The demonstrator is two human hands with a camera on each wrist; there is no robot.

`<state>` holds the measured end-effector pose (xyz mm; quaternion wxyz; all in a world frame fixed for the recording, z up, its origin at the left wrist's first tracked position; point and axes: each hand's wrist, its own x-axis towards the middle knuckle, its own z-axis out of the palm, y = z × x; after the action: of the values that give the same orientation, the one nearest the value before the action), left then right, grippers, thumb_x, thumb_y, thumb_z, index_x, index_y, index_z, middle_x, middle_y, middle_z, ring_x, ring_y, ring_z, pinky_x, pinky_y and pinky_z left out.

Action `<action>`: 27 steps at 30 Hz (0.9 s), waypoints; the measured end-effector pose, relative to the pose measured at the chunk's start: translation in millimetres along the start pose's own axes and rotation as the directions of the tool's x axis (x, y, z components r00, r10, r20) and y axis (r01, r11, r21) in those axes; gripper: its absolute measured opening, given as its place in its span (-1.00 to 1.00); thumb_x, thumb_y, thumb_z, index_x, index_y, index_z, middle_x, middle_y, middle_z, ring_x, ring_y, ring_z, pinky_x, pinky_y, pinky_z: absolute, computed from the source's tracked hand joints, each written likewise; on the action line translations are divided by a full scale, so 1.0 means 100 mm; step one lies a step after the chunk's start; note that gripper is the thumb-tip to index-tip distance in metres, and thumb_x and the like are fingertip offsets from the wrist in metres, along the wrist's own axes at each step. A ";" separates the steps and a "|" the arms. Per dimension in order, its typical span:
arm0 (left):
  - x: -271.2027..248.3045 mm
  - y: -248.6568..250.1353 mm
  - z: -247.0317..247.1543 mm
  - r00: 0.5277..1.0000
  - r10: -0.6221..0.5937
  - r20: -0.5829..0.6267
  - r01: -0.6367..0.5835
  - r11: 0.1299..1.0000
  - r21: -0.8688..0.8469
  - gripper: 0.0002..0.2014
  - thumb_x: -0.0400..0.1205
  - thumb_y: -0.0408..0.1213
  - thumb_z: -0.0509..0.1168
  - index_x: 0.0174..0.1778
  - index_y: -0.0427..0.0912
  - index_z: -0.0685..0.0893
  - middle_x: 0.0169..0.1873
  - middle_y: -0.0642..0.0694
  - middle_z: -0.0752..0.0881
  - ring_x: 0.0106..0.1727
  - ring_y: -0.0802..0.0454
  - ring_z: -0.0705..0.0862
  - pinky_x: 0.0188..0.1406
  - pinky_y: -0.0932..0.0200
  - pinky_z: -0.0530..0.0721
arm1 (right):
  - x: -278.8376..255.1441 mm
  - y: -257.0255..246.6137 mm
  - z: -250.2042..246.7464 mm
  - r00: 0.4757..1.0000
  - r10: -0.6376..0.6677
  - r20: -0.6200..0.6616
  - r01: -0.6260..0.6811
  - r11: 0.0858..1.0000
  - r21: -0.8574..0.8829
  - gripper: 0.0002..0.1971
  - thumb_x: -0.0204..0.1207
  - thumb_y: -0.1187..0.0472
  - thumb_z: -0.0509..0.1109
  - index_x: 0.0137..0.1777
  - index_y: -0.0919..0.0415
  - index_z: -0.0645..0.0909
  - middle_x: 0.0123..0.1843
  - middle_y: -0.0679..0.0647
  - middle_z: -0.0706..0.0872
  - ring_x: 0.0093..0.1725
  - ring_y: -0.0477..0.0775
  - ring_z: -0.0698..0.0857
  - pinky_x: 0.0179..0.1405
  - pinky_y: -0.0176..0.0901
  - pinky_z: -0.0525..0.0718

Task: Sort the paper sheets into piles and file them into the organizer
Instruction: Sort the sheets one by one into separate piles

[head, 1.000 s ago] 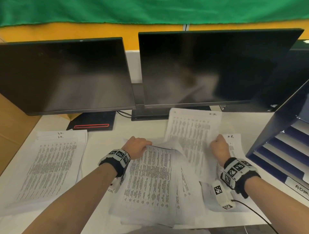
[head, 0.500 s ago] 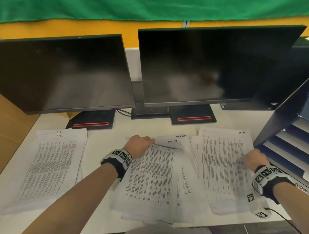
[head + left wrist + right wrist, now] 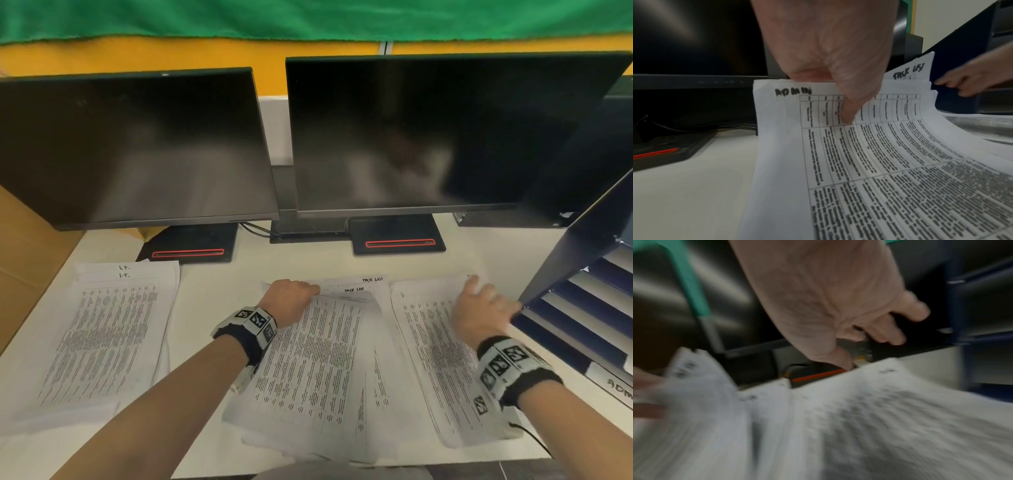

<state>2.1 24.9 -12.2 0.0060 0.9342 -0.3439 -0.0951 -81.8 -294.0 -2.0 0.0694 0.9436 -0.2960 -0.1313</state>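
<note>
Left hand [image 3: 289, 299] pinched the top edge of the ADMIN sheet [image 3: 869, 154] on the loose middle stack at frame centre, right hand [image 3: 479, 315] hovered slack-fingered, holding nothing, over the right pile [image 3: 431, 359]; risk: lifting might drag under-sheets, mixing piles beside the organizer [image 3: 582, 274].

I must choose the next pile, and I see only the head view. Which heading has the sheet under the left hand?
Observer: The left wrist view shows ADMIN handwritten at the upper corner of the top sheet.
Operator: Is it gripped, or only pressed?
Observer: Pinched. The left hand has its thumb on the printed face, and the sheet's upper edge is lifted and curved.
Operator: And the other hand?
Observer: The right wrist view is blurred, but the right hand seems to hold nothing, its fingers loosely spread.
</note>
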 end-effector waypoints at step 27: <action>-0.01 0.14 0.09 0.983 0.095 -0.159 -0.100 0.995 -0.024 -0.82 0.67 -0.34 0.16 0.07 -0.07 0.63 -0.08 -0.01 0.73 -0.05 0.05 0.50 -0.12 0.18 0.44 | -0.10 -0.74 -0.17 0.645 -0.764 -0.009 0.552 0.457 0.698 -0.59 0.59 -0.07 0.25 -0.22 0.24 0.72 -0.18 0.13 0.78 -0.17 -0.01 0.67 0.01 -0.07 0.62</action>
<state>-9.4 15.0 -20.3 0.0528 0.9206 -0.3859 -0.0262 -44.5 -227.3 1.4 -0.3630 0.9116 0.0656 -0.1817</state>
